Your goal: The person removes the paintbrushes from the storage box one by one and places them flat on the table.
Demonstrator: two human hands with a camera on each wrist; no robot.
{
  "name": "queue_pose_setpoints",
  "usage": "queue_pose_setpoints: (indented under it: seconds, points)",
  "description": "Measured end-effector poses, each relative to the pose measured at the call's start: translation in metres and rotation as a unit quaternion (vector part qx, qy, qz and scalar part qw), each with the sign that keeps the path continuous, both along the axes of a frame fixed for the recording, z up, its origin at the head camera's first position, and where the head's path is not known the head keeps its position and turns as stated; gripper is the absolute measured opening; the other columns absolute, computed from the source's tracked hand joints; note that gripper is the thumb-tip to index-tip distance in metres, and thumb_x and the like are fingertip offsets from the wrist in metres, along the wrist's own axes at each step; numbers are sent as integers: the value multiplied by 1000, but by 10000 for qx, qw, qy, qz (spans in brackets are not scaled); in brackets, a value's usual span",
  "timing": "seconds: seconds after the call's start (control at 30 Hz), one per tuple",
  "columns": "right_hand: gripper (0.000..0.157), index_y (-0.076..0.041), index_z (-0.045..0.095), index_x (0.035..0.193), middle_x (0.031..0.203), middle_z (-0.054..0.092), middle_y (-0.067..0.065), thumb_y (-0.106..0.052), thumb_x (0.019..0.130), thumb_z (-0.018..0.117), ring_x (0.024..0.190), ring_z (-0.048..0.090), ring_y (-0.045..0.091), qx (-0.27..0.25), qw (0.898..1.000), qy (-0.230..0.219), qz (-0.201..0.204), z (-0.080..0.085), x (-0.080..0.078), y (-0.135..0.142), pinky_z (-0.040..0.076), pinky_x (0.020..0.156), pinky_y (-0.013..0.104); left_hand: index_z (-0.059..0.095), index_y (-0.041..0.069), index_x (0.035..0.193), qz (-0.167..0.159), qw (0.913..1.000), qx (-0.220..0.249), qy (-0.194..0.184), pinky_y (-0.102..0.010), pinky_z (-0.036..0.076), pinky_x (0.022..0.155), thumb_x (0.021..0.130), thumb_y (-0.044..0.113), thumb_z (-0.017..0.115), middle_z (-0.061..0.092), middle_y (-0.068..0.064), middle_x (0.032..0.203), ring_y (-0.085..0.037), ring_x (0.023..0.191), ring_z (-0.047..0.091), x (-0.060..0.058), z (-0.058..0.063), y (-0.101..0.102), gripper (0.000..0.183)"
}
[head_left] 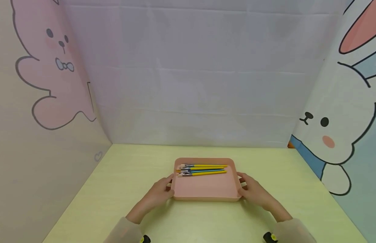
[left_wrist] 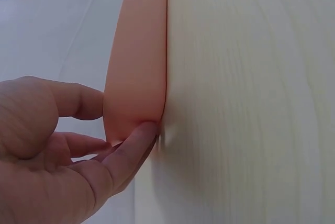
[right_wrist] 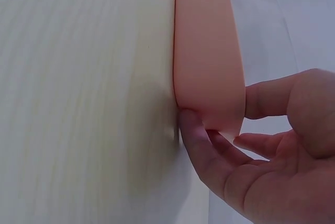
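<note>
A shallow pink tray (head_left: 204, 187) with rounded corners sits level near the middle of the table in the head view. My left hand (head_left: 158, 193) grips its left end, and my right hand (head_left: 255, 191) holds the right end. In the left wrist view the thumb touches the upper rim while a finger hooks at the bottom edge of the tray (left_wrist: 137, 56). The right wrist view shows the same grip on the tray (right_wrist: 209, 51). Several paintbrushes (head_left: 206, 173) with yellow or blue handles lie along the tray's far side, bristles to the left.
The pale wood-grain table (head_left: 133, 165) reaches back to a creased white sheet (head_left: 200, 84). Side panels carry a pink cartoon animal (head_left: 61, 91) on the left and a white cartoon rabbit (head_left: 337, 128) on the right.
</note>
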State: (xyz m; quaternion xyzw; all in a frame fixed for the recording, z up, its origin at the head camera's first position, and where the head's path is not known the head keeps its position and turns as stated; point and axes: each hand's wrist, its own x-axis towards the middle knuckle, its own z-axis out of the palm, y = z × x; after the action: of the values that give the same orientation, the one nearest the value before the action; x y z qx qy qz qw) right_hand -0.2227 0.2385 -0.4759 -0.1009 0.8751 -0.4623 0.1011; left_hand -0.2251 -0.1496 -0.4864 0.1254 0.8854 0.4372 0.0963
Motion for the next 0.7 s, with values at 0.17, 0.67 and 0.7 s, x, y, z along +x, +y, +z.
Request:
queue_pose_setpoints:
  seconds: [0.17,0.67,0.7]
  points:
    - [69,11,32,159,131,60,26,3,99,64,108,70,32,4,10000,0,28,2,3,-9,60,79,36,37,4,165,97,9999,-38,-11,-47,59,92,100,3,62,56,-22,149,-36,120,66,4,1,-6,70]
    - [68,12,36,158,128,63,22,3,98,66,103,70,27,42,9999,59,-78,1,12,-21,60,81,37,34,0,165,-13,9999,85,95,-50,59,93,99,2,63,54,-29,148,-38,119,67,19,5,-16,72]
    - [68,12,36,158,128,63,22,3,98,66,103,70,27,58,9999,64,-87,1,12,-22,60,81,37,34,1,165,-7,9999,94,91,-49,59,93,99,3,64,54,-28,148,-37,118,67,20,4,-16,72]
